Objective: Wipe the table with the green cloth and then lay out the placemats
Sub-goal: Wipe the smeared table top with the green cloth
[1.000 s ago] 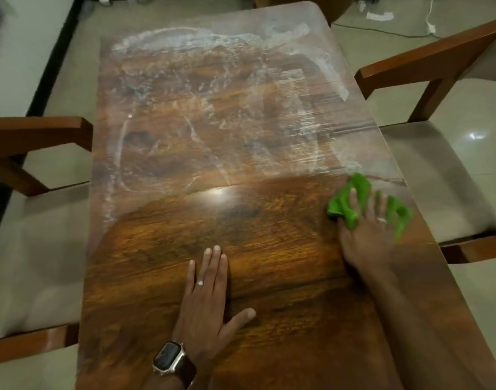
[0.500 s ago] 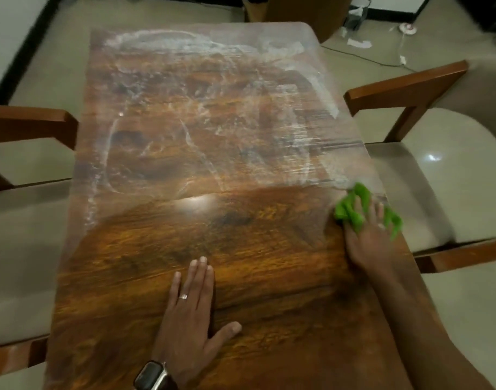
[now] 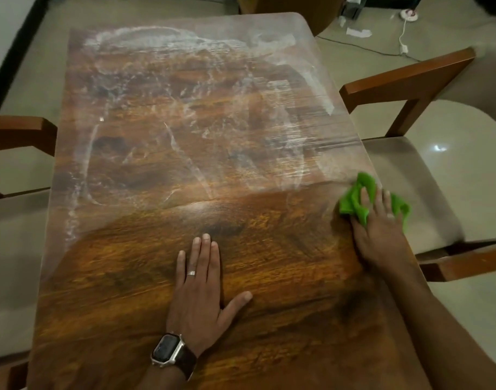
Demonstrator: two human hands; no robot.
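A long brown wooden table (image 3: 162, 277) fills the view. Its far half is covered in white wet streaks, while its near half looks dark and glossy. The green cloth (image 3: 353, 201) lies crumpled at the table's right edge. My right hand (image 3: 379, 226) presses down on it with straight, spread fingers, and the cloth bulges out on both sides of them. My left hand (image 3: 199, 285) rests flat on the near middle of the table, fingers straight, with a ring and a wristwatch. No placemats are in view.
Wooden chairs with pale cushions stand along both sides: one at the right (image 3: 410, 83), one at the left (image 3: 19, 133). Another chair back (image 3: 283, 7) stands at the far end. A cable and a white power strip (image 3: 408, 14) lie on the floor beyond.
My right hand with the cloth has stayed at the right edge, shifting only slightly. My left hand stays flat in place. The view has shifted a little.
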